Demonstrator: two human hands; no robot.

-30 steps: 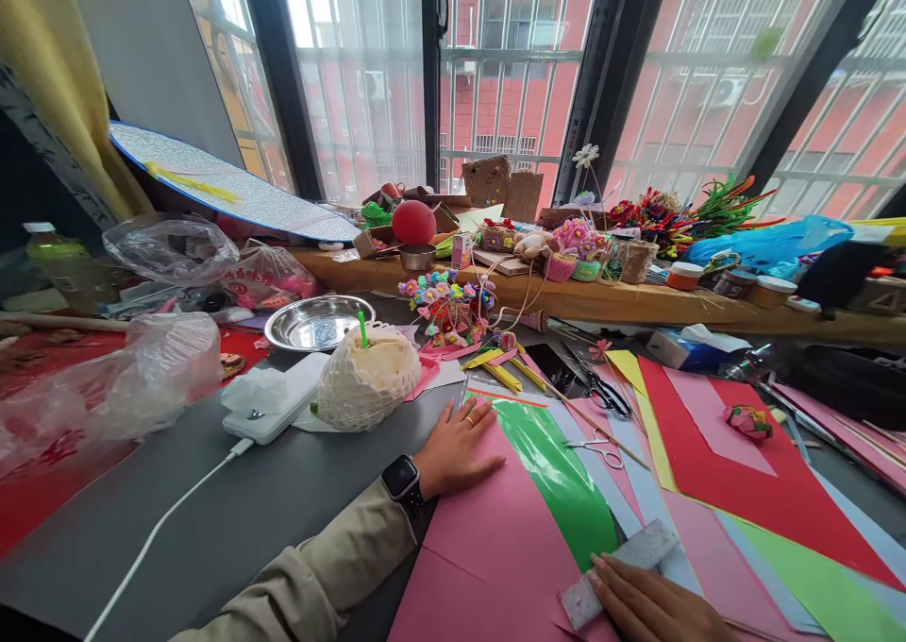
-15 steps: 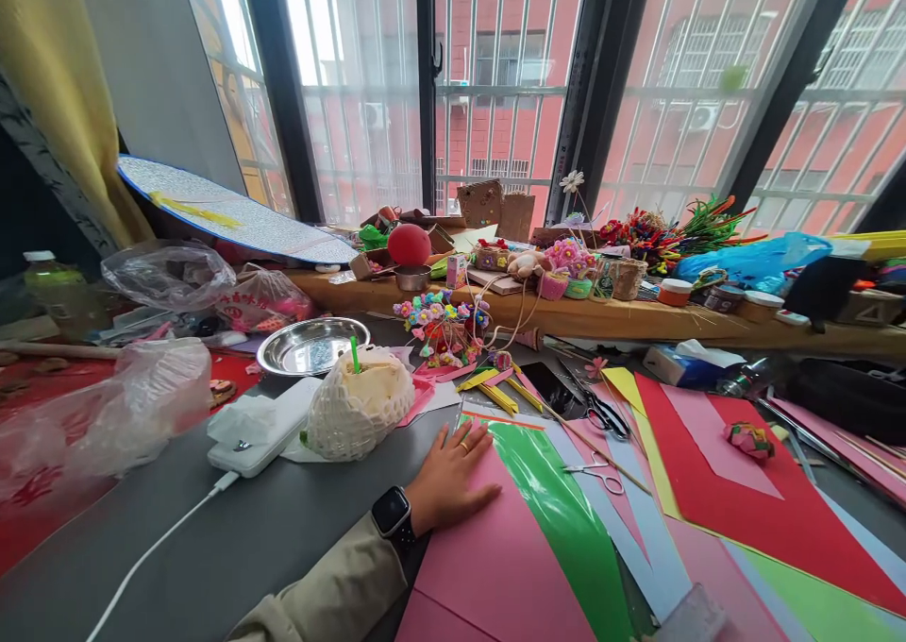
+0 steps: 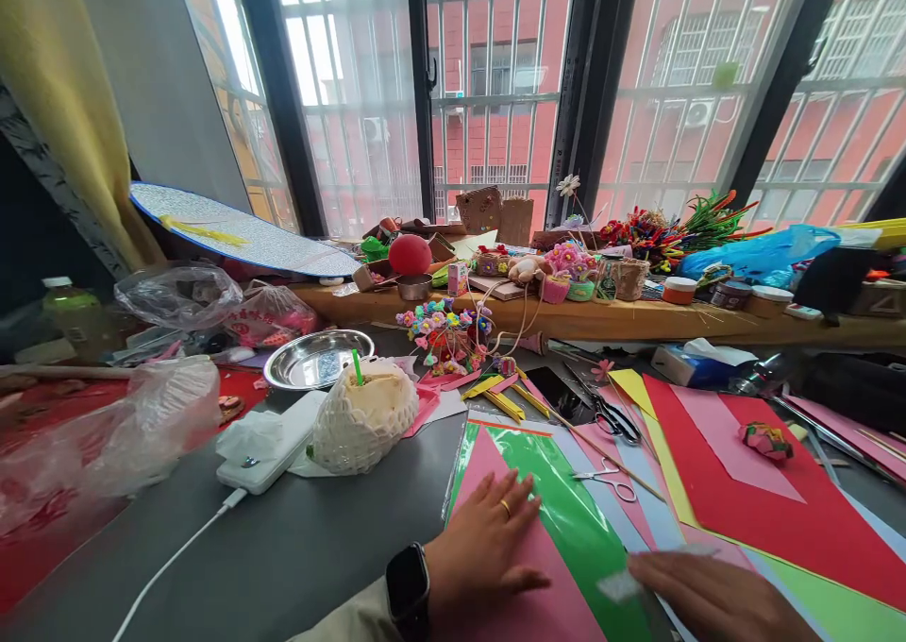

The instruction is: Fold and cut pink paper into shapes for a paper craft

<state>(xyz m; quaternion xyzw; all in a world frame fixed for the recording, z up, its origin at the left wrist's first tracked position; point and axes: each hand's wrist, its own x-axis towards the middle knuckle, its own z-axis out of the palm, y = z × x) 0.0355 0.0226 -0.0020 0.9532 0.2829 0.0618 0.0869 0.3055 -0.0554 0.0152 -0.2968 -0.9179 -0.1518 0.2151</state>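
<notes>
My left hand (image 3: pixel 488 543), with a ring and a black watch (image 3: pixel 407 581) on the wrist, lies flat with fingers spread on a sheet of pink paper (image 3: pixel 545 590). The pink paper rests over a glossy green sheet (image 3: pixel 566 491). At the lower right my right hand (image 3: pixel 722 595) pinches a small whitish, translucent flat piece (image 3: pixel 623 585) over the green sheet's lower edge; blur hides its exact kind. Small scissors (image 3: pixel 612 480) with pale handles and a thin wooden stick (image 3: pixel 615 463) lie on papers to the right of the green sheet.
A wrapped coconut (image 3: pixel 368 415) with a green straw, a white power bank (image 3: pixel 269 453) with cable and a steel plate (image 3: pixel 318 359) stand left. Black scissors (image 3: pixel 615 420) and red paper (image 3: pixel 799 519) lie right. A wooden sill (image 3: pixel 595 319) behind holds crafts.
My left hand has slid nearer and to the right over the pink paper. My right hand has come into view with the whitish piece, which has moved left and up. The view has shifted slightly.
</notes>
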